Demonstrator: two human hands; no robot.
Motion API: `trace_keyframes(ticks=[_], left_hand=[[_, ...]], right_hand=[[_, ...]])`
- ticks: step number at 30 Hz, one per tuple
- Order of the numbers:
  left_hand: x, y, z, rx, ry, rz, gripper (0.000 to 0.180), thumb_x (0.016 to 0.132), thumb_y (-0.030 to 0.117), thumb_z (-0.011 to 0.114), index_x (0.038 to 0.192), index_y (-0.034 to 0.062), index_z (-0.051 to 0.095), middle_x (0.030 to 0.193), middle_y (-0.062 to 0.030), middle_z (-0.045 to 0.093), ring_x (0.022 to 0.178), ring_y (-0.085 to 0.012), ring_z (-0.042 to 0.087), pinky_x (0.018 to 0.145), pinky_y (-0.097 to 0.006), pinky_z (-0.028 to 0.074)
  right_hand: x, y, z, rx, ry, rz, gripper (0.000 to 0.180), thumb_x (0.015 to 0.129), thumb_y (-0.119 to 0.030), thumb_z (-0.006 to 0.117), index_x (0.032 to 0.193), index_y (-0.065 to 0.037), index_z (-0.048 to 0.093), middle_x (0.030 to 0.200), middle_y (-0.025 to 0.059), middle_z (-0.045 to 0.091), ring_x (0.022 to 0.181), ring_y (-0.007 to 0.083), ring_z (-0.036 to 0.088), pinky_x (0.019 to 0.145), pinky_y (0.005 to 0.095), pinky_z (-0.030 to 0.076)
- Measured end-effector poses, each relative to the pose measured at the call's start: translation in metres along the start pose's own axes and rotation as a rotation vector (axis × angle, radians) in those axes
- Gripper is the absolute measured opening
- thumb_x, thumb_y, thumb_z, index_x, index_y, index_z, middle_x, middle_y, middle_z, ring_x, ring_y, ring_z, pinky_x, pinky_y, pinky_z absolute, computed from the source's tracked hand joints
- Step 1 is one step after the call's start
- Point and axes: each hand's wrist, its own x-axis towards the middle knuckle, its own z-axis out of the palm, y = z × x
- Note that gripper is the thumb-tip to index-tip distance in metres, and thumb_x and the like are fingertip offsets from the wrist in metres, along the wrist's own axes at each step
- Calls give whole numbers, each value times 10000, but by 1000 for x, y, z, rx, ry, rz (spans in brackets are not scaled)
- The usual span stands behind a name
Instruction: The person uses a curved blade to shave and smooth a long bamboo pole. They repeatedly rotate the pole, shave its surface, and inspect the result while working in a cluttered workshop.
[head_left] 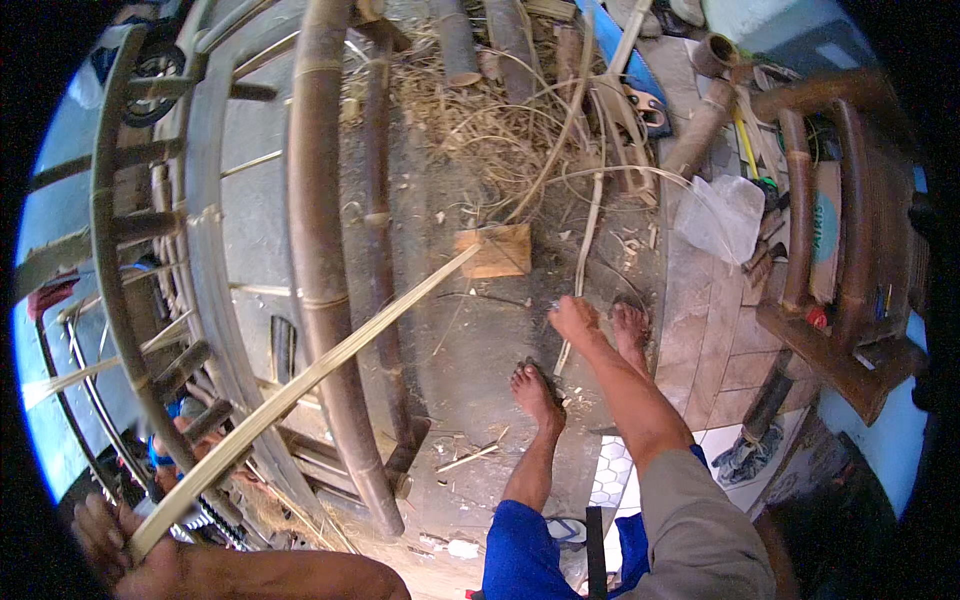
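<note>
At the lower left, my left hand (125, 550) holds the near end of a long pale bamboo strip (320, 375). The strip slants up and to the right over a thick bamboo pole, and its far end meets a small wooden block (508, 252) on the floor. My right hand (576, 322) is closed above the floor between my bare feet, right of the strip and apart from it. A small pale bit shows at its fingers, too small to name. Behind that hand runs a thin, light strip (588, 235) along the floor.
Bamboo frames with thick poles (322, 200) stand at the left. Shavings (500, 140) cover the floor at the far side, near a blue-bladed saw (648, 105). A clear plastic bag (722, 218) lies at the right, beside a brown bamboo chair (850, 200).
</note>
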Motion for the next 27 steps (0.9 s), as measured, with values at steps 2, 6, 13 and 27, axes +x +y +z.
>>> trace_keyframes(ticks=[2, 6, 13, 27], left_hand=[[-8, 4, 9, 213, -16, -39, 314, 969, 241, 351, 705, 86, 423, 670, -62, 443, 683, -184, 492, 711, -275, 475], [-48, -9, 56, 502, 339, 106, 447, 1074, 358, 237, 717, 123, 371, 646, -24, 377, 547, -125, 369, 491, -247, 345], [-74, 11, 96, 115, 251, -221, 615, 1010, 678, 240, 661, 172, 262, 575, 29, 263, 459, -66, 222, 399, -225, 177], [-72, -4, 79, -63, 215, -237, 616, 975, 721, 301, 669, 196, 199, 530, 53, 139, 447, -62, 118, 393, -200, 147]], right_hand=[[-9, -5, -15, -41, 45, -37, 331, 796, -322, 676, 905, -10, 668, 847, 260, 696, 789, 427, 700, 736, 515, 561], [-68, -50, -72, 49, 88, -248, 283, 807, -269, 675, 891, -3, 629, 823, 269, 679, 778, 437, 691, 705, 516, 557], [-218, -196, -173, 445, -7, -1045, 315, 799, -284, 744, 938, -50, 586, 739, 170, 656, 679, 381, 669, 609, 473, 531], [-229, -233, -182, 259, 41, -684, 269, 798, -289, 754, 913, -85, 621, 769, 155, 672, 666, 356, 677, 613, 465, 534]])
